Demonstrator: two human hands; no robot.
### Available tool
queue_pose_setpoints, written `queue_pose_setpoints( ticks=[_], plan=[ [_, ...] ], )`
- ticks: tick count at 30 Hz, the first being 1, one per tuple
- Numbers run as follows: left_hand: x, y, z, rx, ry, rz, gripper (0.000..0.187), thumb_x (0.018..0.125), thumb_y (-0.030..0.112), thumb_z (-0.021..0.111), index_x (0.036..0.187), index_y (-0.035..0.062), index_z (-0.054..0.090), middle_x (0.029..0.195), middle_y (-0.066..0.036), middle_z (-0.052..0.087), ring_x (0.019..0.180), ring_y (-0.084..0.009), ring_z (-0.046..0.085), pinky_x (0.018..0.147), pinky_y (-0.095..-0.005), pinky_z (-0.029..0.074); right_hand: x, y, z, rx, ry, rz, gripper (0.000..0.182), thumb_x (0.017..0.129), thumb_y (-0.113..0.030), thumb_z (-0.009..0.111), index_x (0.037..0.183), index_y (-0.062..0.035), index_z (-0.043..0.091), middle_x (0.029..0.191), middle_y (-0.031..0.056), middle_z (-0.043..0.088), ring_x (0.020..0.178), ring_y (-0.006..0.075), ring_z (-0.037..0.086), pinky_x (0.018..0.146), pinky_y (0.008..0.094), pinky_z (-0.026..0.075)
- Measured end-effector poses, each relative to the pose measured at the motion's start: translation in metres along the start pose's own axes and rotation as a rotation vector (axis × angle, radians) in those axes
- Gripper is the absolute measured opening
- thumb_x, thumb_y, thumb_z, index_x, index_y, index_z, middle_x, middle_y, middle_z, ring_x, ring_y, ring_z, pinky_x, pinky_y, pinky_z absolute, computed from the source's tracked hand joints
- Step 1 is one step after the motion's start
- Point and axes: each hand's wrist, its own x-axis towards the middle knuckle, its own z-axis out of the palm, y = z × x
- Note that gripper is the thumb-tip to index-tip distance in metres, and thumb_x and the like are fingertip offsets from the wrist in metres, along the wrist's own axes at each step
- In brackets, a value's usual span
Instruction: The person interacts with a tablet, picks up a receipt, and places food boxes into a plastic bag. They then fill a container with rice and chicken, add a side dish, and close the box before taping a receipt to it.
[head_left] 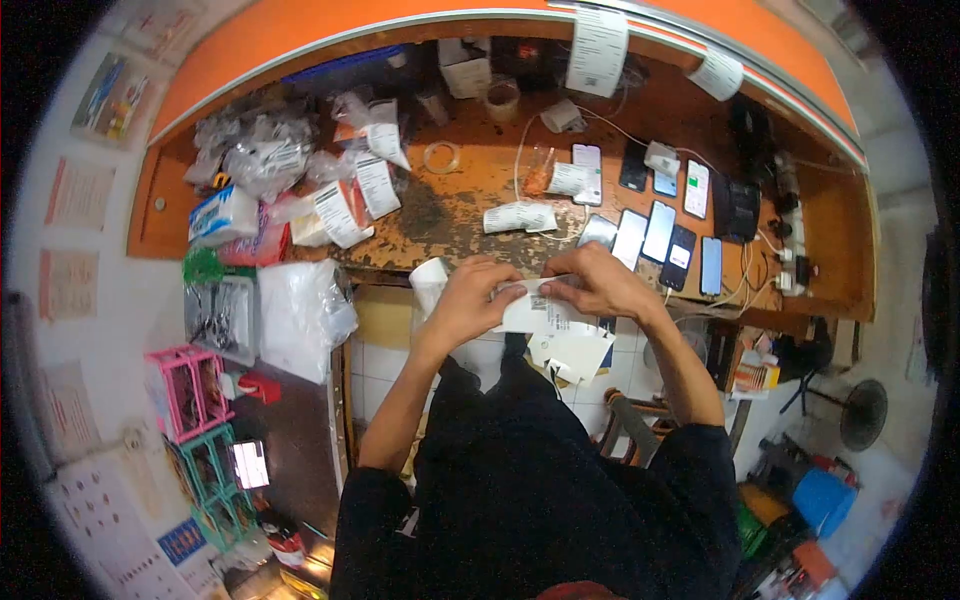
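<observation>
Between the table's (pixel 435 222) front edge and the wearer's dark clothing (pixel 500 450), the left hand (pixel 472 303) and right hand (pixel 598 285) pinch a white printed label (pixel 562 318) above tiled floor (pixel 385 362). Across the worn wooden top, plastic bags (pixel 270 155) lie left, phones (pixel 659 230) right; beyond, a papered wall (pixel 112 290) left, a fan (pixel 864 414) right.

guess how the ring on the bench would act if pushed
The ring lies flat, so it would probably slide rather than roll. Its wide hole and thin band suggest it is light for its size. The bench looks worn and patchy, so it might drag slightly.
</observation>
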Motion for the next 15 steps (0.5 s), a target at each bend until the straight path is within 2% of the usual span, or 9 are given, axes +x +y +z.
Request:
queue_pose_setpoints(
  ticks=[2, 4, 5, 8, 10, 12, 13, 14, 15],
  plan=[
    [-0.005, -0.003, -0.001, 0.04, -0.002, -0.02, 0.023, 0.08, 0.016, 0.075, 0.099, 0.0041, 0.069, 0.095, -0.011, 0.071, 0.099, -0.0304, 0.065, 0.091, -0.0423, 0.047, 0.004, -0.013, 0.001, -0.003, -0.017, 0.037, 0.024, 0.085, -0.023, 0.07, 0.088, 0.0014, 0.069, 0.076, 0.0212, 0.066, 0.068, 0.0364, 0.063, 0.063, 0.0423, 0.047],
    [-0.013, 0.001, -0.006, -0.028, 0.047, -0.093, 0.019, 0.08, 0.014, 0.074, 0.093, 0.0021, 0.068, 0.088, -0.013, 0.07, 0.088, -0.0311, 0.067, 0.078, -0.0398, 0.051, 0.01, -0.02, 0.012, -0.085, -0.005, -0.049, 0.024, 0.085, -0.019, 0.069, 0.092, 0.0036, 0.068, 0.077, 0.0221, 0.067, 0.074, 0.0421, 0.064, 0.069, 0.0461, 0.05],
    [-0.017, -0.001, -0.005, -0.105, 0.065, -0.097, 0.017, 0.08, 0.014, 0.074, 0.091, 0.002, 0.068, 0.086, -0.014, 0.07, 0.081, -0.0308, 0.067, 0.07, -0.0389, 0.051, 0.017, -0.021, 0.027, -0.005, 0.054, -0.094, 0.021, 0.084, -0.016, 0.068, 0.089, 0.0037, 0.068, 0.076, 0.0222, 0.066, 0.072, 0.0409, 0.064, 0.066, 0.0453, 0.049],
    [-0.033, -0.008, -0.021, -0.088, 0.081, -0.11, 0.017, 0.079, 0.014, 0.075, 0.09, 0.0025, 0.069, 0.082, -0.013, 0.07, 0.078, -0.0299, 0.068, 0.069, -0.0382, 0.051, 0.032, -0.033, 0.045, 0.068, 0.034, 0.047, 0.018, 0.084, -0.014, 0.066, 0.085, 0.0033, 0.068, 0.073, 0.0215, 0.064, 0.068, 0.04, 0.063, 0.064, 0.0445, 0.048],
    [-0.047, -0.016, -0.027, -0.097, 0.149, -0.094, 0.015, 0.078, 0.015, 0.076, 0.087, 0.0039, 0.069, 0.077, -0.011, 0.069, 0.073, -0.0291, 0.068, 0.068, -0.0384, 0.051, 0.042, -0.042, 0.055, 0.025, -0.018, 0.055, 0.016, 0.084, -0.013, 0.065, 0.086, 0.0029, 0.068, 0.073, 0.0216, 0.064, 0.066, 0.039, 0.062, 0.062, 0.044, 0.047],
    [-0.064, -0.02, -0.032, 0.066, 0.231, -0.109, 0.008, 0.076, 0.01, 0.074, 0.081, 0.0054, 0.07, 0.073, -0.009, 0.068, 0.068, -0.0285, 0.067, 0.066, -0.0379, 0.05, 0.051, -0.045, 0.079, 0.128, 0.048, -0.025, 0.017, 0.084, -0.014, 0.065, 0.087, 0.0032, 0.068, 0.071, 0.021, 0.063, 0.061, 0.0333, 0.061, 0.059, 0.0407, 0.046],
    [-0.072, -0.023, -0.036, 0.068, 0.242, -0.114, 0.008, 0.076, 0.01, 0.074, 0.081, 0.0054, 0.07, 0.073, -0.009, 0.068, 0.068, -0.0285, 0.067, 0.066, -0.0379, 0.05, 0.057, -0.047, 0.088, 0.205, 0.017, 0.051, 0.018, 0.089, -0.015, 0.064, 0.088, 0.0027, 0.069, 0.071, 0.0127, 0.066, 0.059, 0.0198, 0.058, 0.057, 0.034, 0.044],
    [-0.081, -0.026, -0.04, 0.113, 0.355, -0.052, 0.006, 0.075, 0.007, 0.073, 0.08, 0.0057, 0.069, 0.072, -0.009, 0.068, 0.066, -0.0282, 0.066, 0.064, -0.0377, 0.05, 0.064, -0.048, 0.099, 0.199, 0.012, 0.043, 0.018, 0.089, -0.015, 0.064, 0.088, 0.0027, 0.069, 0.071, 0.0127, 0.066, 0.059, 0.0198, 0.058, 0.057, 0.034, 0.044],
    [-0.09, -0.029, -0.044, 0.156, 0.465, 0.013, 0.005, 0.073, 0.004, 0.071, 0.078, 0.006, 0.069, 0.071, -0.008, 0.068, 0.065, -0.0279, 0.066, 0.063, -0.0375, 0.049, 0.071, -0.047, 0.112, 0.395, -0.012, 0.119, 0.018, 0.091, -0.016, 0.064, 0.089, 0.002, 0.068, 0.072, 0.0063, 0.065, 0.061, 0.0142, 0.054, 0.057, 0.0308, 0.042]
  ],
)
